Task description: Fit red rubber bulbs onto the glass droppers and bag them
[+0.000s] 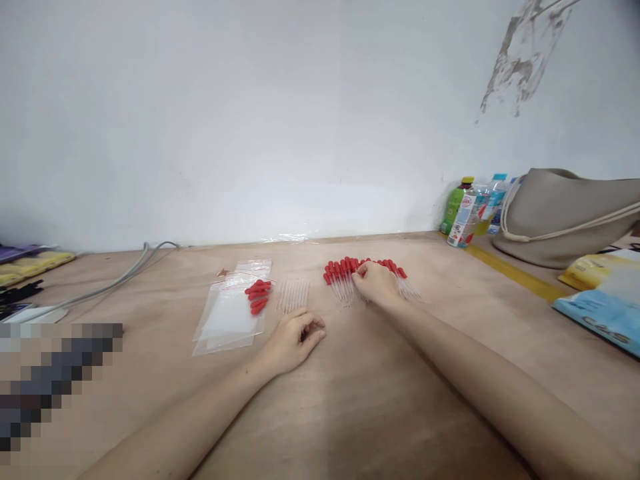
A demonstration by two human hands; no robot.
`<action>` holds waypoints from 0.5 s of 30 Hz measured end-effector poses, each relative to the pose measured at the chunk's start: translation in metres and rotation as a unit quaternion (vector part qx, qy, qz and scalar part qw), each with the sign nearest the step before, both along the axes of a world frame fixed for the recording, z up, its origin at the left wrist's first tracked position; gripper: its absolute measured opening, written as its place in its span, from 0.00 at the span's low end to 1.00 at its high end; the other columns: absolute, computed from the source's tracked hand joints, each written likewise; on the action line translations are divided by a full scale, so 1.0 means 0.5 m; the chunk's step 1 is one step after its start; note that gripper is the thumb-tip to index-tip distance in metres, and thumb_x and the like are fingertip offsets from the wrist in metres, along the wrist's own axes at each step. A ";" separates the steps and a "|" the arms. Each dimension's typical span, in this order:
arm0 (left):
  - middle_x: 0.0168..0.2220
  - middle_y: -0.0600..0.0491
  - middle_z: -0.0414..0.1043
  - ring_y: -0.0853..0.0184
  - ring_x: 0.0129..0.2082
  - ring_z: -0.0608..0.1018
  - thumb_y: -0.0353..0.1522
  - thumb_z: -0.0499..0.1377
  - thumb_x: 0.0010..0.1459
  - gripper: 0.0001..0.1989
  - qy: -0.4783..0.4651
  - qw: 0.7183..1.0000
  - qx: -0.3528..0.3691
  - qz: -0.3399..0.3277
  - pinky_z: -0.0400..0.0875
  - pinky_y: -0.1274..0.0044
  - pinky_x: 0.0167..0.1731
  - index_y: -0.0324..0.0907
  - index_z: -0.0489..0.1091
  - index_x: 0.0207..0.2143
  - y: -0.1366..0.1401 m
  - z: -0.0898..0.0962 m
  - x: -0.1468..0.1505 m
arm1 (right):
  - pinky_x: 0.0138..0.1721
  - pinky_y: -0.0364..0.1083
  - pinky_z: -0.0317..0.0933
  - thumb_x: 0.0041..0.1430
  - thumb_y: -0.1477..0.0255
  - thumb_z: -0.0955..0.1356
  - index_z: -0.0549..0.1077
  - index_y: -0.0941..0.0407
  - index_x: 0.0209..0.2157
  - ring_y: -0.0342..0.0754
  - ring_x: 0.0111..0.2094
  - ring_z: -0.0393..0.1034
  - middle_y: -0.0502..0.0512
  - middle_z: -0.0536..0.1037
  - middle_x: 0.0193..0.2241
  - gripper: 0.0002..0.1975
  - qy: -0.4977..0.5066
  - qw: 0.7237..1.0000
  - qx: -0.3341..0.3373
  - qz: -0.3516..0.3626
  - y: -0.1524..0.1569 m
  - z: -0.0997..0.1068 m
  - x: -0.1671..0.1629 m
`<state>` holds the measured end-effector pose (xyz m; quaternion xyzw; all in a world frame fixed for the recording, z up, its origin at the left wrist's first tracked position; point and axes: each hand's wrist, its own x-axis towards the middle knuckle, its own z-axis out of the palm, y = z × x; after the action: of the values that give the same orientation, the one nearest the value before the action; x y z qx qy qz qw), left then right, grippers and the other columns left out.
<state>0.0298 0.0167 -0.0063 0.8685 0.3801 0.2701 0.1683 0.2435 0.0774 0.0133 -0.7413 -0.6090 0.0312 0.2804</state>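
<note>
"What's done?"
"Many red-topped droppers (343,270) lie in a row. Bare tubes (294,295), and loose red tops (259,297) on plastic bags (227,321), seem left."
"Hands?"
"Left hand (293,341) curls, small gap, by the tubes. Right hand (377,283) pinches at the row; can't tell if holding."

A pale wall (225,120) rises behind a brown wooden table (310,427). A grey-brown patch (523,69) scars the wall's upper right. Soft light covers both.

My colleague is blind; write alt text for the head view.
A right hand is at a row of red-topped thin tubes on a wooden table. The curled left hand is beside bare tubes; further left, red tops lie on plastic bags.
</note>
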 end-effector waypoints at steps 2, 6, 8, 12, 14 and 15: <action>0.30 0.53 0.67 0.72 0.27 0.69 0.31 0.52 0.55 0.06 -0.002 1.000 0.002 -0.002 0.64 0.79 0.28 0.40 0.68 0.32 0.001 -0.002 0.000 | 0.36 0.46 0.54 0.52 0.67 0.61 0.71 0.54 0.38 0.50 0.36 0.69 0.54 0.76 0.33 0.13 -0.016 1.000 0.011 0.010 0.002 -0.013 -0.008; 0.30 0.53 0.67 0.71 0.28 0.69 0.31 0.52 0.54 0.06 -0.011 1.000 0.000 -0.011 0.64 0.79 0.28 0.40 0.69 0.31 0.002 -0.003 0.000 | 0.40 0.48 0.50 0.55 0.67 0.59 0.71 0.54 0.39 0.51 0.37 0.68 0.56 0.76 0.33 0.14 -0.058 0.998 0.014 0.036 0.004 -0.027 -0.023; 0.30 0.53 0.67 0.71 0.28 0.69 0.31 0.52 0.55 0.06 -0.012 1.000 -0.002 -0.012 0.64 0.79 0.29 0.40 0.68 0.31 0.001 -0.002 0.001 | 0.39 0.49 0.49 0.56 0.66 0.58 0.71 0.56 0.38 0.52 0.36 0.69 0.58 0.76 0.31 0.14 -0.076 0.996 0.009 0.034 0.006 -0.029 -0.029; 0.30 0.53 0.67 0.71 0.28 0.69 0.31 0.52 0.55 0.06 -0.004 1.000 -0.006 -0.008 0.64 0.79 0.28 0.40 0.68 0.31 -0.002 0.002 0.001 | 0.38 0.49 0.46 0.56 0.64 0.58 0.71 0.58 0.35 0.52 0.33 0.69 0.59 0.76 0.28 0.16 -0.101 0.994 0.026 0.036 0.006 -0.033 -0.028; 0.30 0.53 0.67 0.71 0.28 0.69 0.32 0.52 0.55 0.07 -0.002 1.000 -0.007 -0.006 0.64 0.79 0.29 0.41 0.68 0.32 -0.002 0.003 0.000 | 0.37 0.48 0.45 0.56 0.63 0.58 0.70 0.58 0.36 0.51 0.32 0.68 0.58 0.76 0.26 0.16 -0.101 0.993 0.048 0.031 0.003 -0.035 -0.021; 0.30 0.53 0.67 0.71 0.28 0.69 0.32 0.52 0.55 0.07 -0.001 1.000 -0.007 -0.005 0.65 0.78 0.29 0.41 0.68 0.32 -0.001 0.003 0.000 | 0.37 0.48 0.45 0.56 0.64 0.58 0.69 0.58 0.37 0.50 0.31 0.68 0.57 0.76 0.25 0.15 -0.097 0.993 0.063 0.029 0.000 -0.036 -0.018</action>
<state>0.0297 0.0160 -0.0047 0.8689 0.3778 0.2675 0.1755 0.2345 0.0772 -0.0048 -0.7034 -0.6557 -0.0713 0.2651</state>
